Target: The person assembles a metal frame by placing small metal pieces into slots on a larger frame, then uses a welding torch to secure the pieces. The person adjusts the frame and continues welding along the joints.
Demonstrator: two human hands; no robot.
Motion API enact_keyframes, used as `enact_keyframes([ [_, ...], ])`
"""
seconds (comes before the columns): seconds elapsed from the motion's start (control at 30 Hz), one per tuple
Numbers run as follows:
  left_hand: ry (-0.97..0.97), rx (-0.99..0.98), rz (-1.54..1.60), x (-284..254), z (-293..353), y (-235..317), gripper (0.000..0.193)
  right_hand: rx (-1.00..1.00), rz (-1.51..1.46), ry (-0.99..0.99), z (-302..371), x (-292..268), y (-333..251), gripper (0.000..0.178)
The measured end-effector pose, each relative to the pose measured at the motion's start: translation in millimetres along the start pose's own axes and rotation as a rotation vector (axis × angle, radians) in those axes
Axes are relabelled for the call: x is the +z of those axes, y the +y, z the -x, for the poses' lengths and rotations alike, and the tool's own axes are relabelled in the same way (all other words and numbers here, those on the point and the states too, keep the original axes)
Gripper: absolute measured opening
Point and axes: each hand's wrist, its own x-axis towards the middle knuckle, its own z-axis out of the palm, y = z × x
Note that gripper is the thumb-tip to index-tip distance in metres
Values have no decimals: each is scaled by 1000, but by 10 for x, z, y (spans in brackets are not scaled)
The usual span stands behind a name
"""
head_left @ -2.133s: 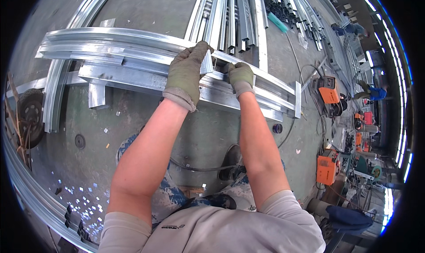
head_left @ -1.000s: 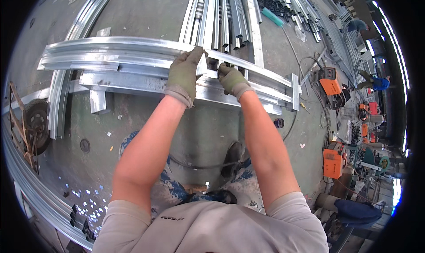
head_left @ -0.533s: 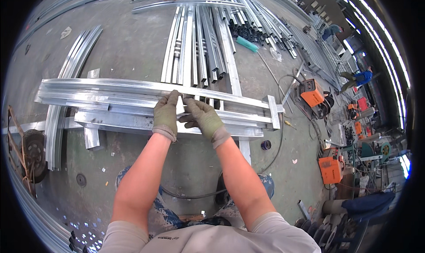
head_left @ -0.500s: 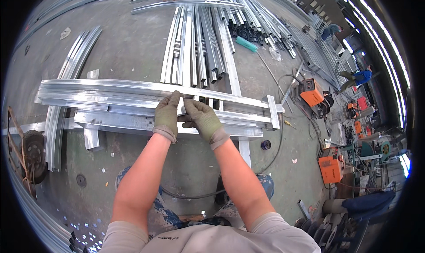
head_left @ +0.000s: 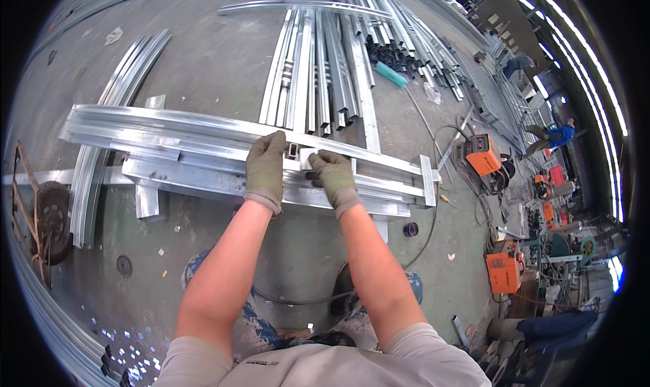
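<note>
Long shiny metal profiles (head_left: 169, 119) lie side by side across in front of me, with a short crosspiece (head_left: 426, 180) at their right end. My left hand (head_left: 265, 167), in an olive work glove, rests over the profiles with its fingers together; whether it grips anything is hidden. To its right, my gloved right hand (head_left: 334, 176) pinches a small light metal plate (head_left: 306, 159) between thumb and fingers, just above the profiles. Between the hands shows a dark rectangular opening (head_left: 292, 151), like a tube end.
Metal tubes (head_left: 305, 69) lie beyond the profiles. Orange machines (head_left: 482, 155) with cables stand right, near a small dark roll (head_left: 410, 229). A wheeled cart (head_left: 51, 218) is at left. Small metal scraps (head_left: 139, 353) litter the floor. A co-worker in blue (head_left: 558, 135) is far right.
My hands have moved apart, and the small plate now shows in the right one. The dark opening has come into sight between them. The whole view has shifted slightly.
</note>
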Motion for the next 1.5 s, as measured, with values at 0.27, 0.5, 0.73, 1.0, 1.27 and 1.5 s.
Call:
enact_keyframes([
  [0.27, -40, -80, 122, -106, -48, 83, 30, -234, 768, 289, -581, 103, 183, 48],
  [0.5, -79, -64, 134, -142, -57, 148, 27, -108, 1006, 304, -500, 390, 29, 42],
  [0.73, -92, -78, 177, -166, -97, 151, 23, -54, 1049, 195, -478, 524, 147, 41],
  [1.0, -118, -66, 213, -107, -131, 83, 23, -53, 1012, -44, -799, 333, 381, 38],
  [1.27, -141, -8, 135, -145, 7, 258, 45, -130, 1107, 83, -397, 501, 302, 42],
  [1.5, -71, -60, 144, -112, 21, 293, 31, -547, 820, 186, 360, 453, 723, 46],
])
